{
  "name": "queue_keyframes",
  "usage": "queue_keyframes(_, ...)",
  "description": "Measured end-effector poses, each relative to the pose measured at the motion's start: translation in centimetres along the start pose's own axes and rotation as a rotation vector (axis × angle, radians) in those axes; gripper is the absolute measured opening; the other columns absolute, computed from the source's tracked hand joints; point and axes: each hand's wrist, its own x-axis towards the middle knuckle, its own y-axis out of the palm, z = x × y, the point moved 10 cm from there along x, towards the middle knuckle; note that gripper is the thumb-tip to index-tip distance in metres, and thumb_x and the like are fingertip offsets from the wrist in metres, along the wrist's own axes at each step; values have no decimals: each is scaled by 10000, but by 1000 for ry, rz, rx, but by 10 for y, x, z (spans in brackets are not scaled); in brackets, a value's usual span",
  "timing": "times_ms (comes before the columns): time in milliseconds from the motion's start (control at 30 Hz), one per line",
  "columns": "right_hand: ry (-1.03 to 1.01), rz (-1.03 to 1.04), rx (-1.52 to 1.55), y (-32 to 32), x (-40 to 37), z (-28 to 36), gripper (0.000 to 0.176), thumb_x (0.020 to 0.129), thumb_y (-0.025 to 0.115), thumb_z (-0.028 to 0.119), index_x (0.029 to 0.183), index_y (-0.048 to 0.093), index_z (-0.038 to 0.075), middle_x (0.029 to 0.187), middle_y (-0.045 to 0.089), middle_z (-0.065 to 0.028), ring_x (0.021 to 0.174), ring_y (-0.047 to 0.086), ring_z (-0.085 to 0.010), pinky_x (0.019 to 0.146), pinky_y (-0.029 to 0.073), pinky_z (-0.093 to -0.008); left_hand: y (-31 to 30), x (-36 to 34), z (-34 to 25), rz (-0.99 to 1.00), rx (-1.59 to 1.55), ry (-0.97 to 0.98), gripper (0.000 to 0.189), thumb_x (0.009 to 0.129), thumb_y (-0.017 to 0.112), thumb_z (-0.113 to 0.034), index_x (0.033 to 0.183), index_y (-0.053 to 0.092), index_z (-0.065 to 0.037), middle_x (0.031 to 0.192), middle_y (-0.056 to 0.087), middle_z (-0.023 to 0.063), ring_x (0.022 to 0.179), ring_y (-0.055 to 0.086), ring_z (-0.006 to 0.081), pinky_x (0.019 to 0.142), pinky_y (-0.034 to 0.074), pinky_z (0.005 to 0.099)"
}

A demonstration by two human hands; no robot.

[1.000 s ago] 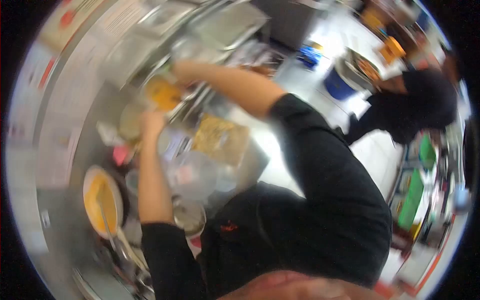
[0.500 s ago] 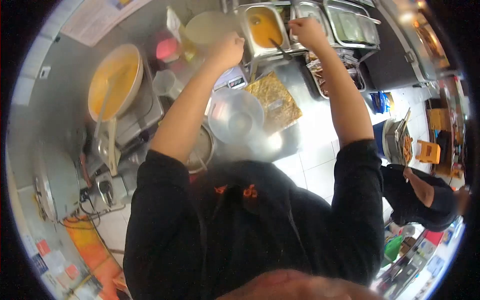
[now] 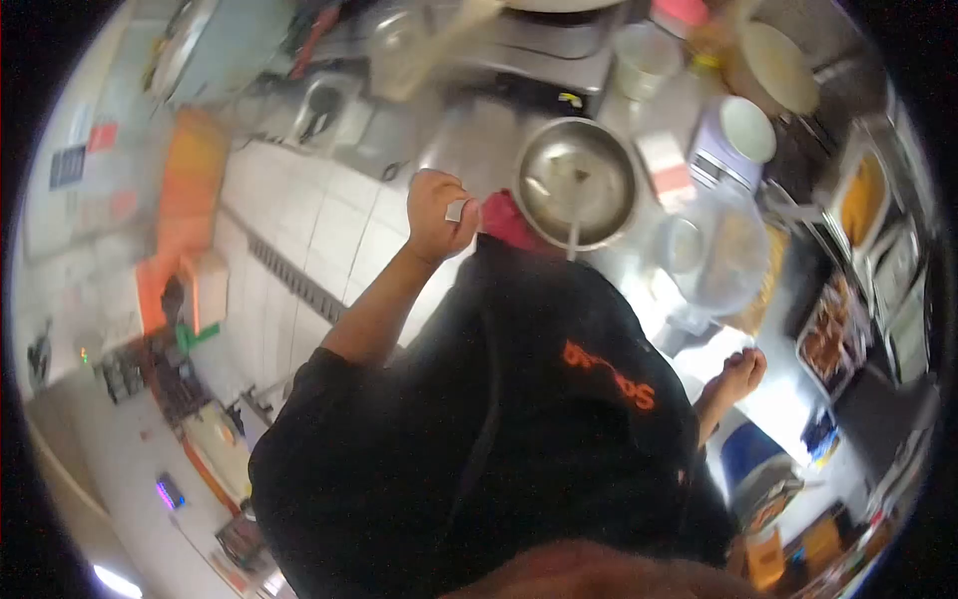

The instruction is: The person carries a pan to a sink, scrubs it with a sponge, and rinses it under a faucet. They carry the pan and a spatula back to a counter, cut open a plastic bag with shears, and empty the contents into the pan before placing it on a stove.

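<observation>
My left hand [image 3: 437,217] is closed, off the left side of the metal pan and above the tiled floor. A small pale square piece [image 3: 455,211] shows between its fingers; I cannot make out its kind. My right hand [image 3: 740,375] hangs low at my right side, fingers curled in, with nothing visible in them. It is nearest the clear plastic bowl [image 3: 738,265] and the tray of brown packets [image 3: 831,334]. In front of me sits a round metal pan [image 3: 599,165] with a utensil in it, beside a red cloth [image 3: 511,222].
A kitchen scale [image 3: 714,172] bears a pale round container [image 3: 746,130]. The yellow-brown sheet [image 3: 766,299] lies partly behind the clear bowl. At far right stands a metal container of orange-yellow liquid [image 3: 863,205]. An orange stool [image 3: 765,559] is at lower right.
The view has swung left. Both hands have come down from the back of the counter; the left is now beside the metal pan, the right low at my side. The co-worker is no longer clearly visible.
</observation>
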Motion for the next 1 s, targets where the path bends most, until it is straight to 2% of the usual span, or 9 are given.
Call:
queue_keyframes(133, -187, -107, -17, 26, -9, 41, 116, 813, 504, 39, 921, 466, 55, 676, 471, -10, 535, 405, -61, 457, 313, -177, -59, -50, 85, -149, 279, -161, 137, 670, 588, -59, 756, 482, -45, 732, 500, 127, 687, 470, 306, 632, 367, 388)
queue_keyframes(200, -324, -129, -29, 31, -11, 75, 121, 819, 499, 51, 933, 460, 36, 663, 457, -15, 550, 390, -85, 498, 320, -207, -95, -50, 127, -250, 459, -222, 110, 726, 585, -62, 772, 491, -30, 760, 506, 101, 720, 470, 234, 661, 378, 335)
queue_keyframes(300, -421, -218, 13, 18, -12, 102, 167, 784, 513, -9, 934, 453, 35, 668, 464, -36, 565, 408, -114, 512, 342, -228, -146, -39, 194, -352, 663, -321, 102, 695, 586, -98, 745, 514, -45, 706, 515, 99, 684, 484, 284, 647, 374, 385)
queue_keyframes(400, -488, -268, 63, 26, -34, 130, 173, 771, 518, -31, 913, 446, 37, 682, 474, -49, 548, 411, -126, 511, 354, -239, -153, -5, 228, -250, 653, -319, 82, 706, 580, -121, 736, 549, -51, 718, 547, 106, 702, 511, 288, 649, 389, 394)
queue_keyframes(533, -595, -219, 150, 66, -77, 152, 172, 756, 506, -46, 886, 437, 43, 666, 463, -41, 538, 404, -116, 501, 350, -236, -85, 60, 226, -17, 464, -191, 129, 745, 590, -184, 783, 604, -62, 737, 600, 99, 713, 570, 269, 643, 433, 368)
queue_keyframes(633, -699, -91, 133, 121, -122, 171, 168, 753, 463, -57, 881, 430, 47, 685, 470, -37, 563, 394, -94, 507, 328, -205, -31, 97, 245, 154, 429, -344, 209, 765, 562, -254, 811, 615, -58, 782, 621, 113, 765, 588, 285, 674, 445, 375)
queue_keyframes(733, -787, -84, 47, 157, -163, 186, 175, 764, 488, -37, 908, 437, 48, 726, 495, -40, 588, 404, -86, 512, 333, -197, 13, 115, 271, 495, 621, -557, 331, 731, 570, -333, 895, 626, -51, 875, 630, 146, 858, 594, 294, 725, 447, 392)
queue_keyframes(933, -794, -92, -35, 166, -204, 180, 206, 806, 531, 16, 981, 423, 25, 826, 513, -54, 671, 448, -84, 569, 371, -175, 8, 116, 281, 543, 540, -691, 318, 710, 570, -280, 949, 614, -75, 982, 607, 162, 933, 575, 308, 806, 412, 437)
queue_keyframes(1000, -789, -108, -34, 155, -204, 171, 216, 798, 546, 7, 976, 425, 27, 838, 512, -54, 672, 446, -78, 562, 371, -177, -13, 101, 282, 534, 585, -738, 300, 756, 509, -257, 1026, 574, -143, 1013, 600, 104, 953, 565, 288, 809, 427, 423)
